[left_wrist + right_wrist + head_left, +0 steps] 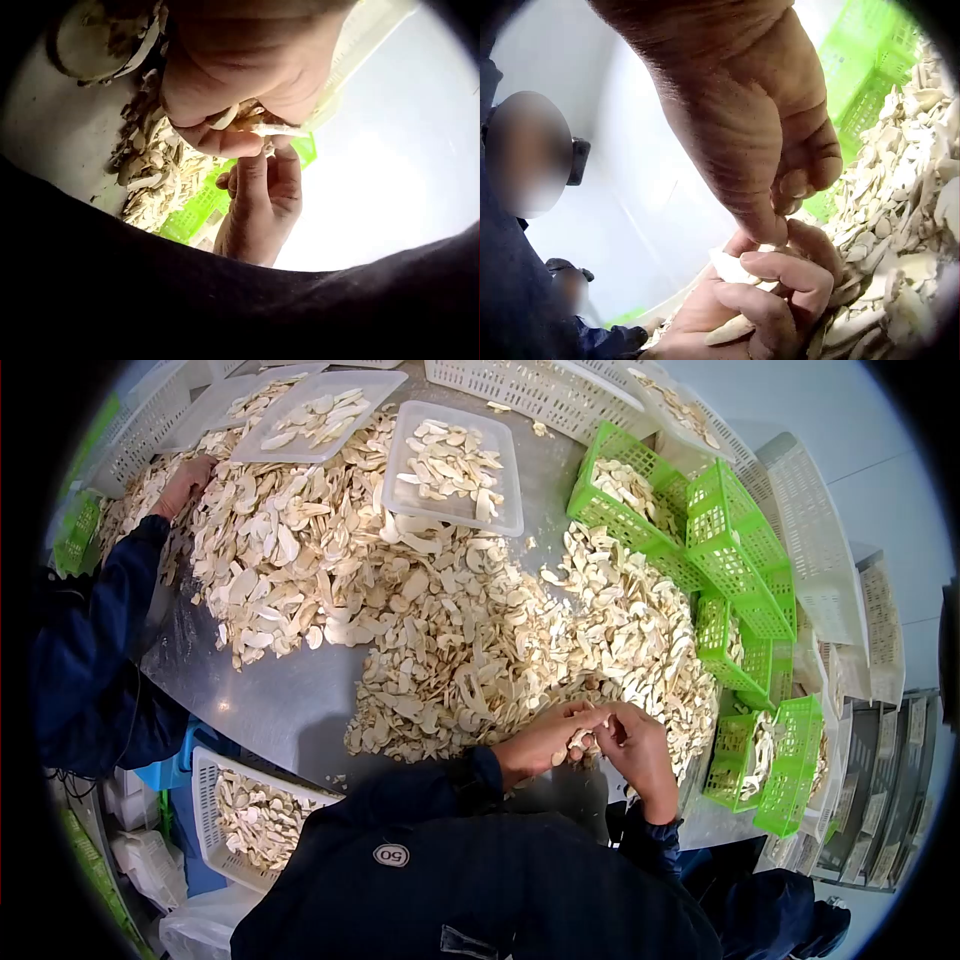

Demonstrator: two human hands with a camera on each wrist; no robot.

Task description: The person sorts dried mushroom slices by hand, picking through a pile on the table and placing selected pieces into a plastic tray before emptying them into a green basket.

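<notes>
Dried pale slices [430, 690] lie in a large heap on a metal table. At the heap's near edge, my left hand [548, 742] holds a few slices [733, 268] with its fingers curled round them, as the right wrist view shows. My right hand [637, 750] meets it from the right, thumb and fingertips together at the slices in the left hand. In the left wrist view the right hand [262, 202] reaches up to a slice [279, 130] at the left fingers. Whether the right fingertips pinch a piece is hidden.
Green baskets [735, 550] with slices stand along the right side. Translucent trays [510, 510] of slices rest at the back on the heap. Another person's hand [186, 484] touches the heap at the far left. A white basket [207, 830] of slices stands below the table's left edge.
</notes>
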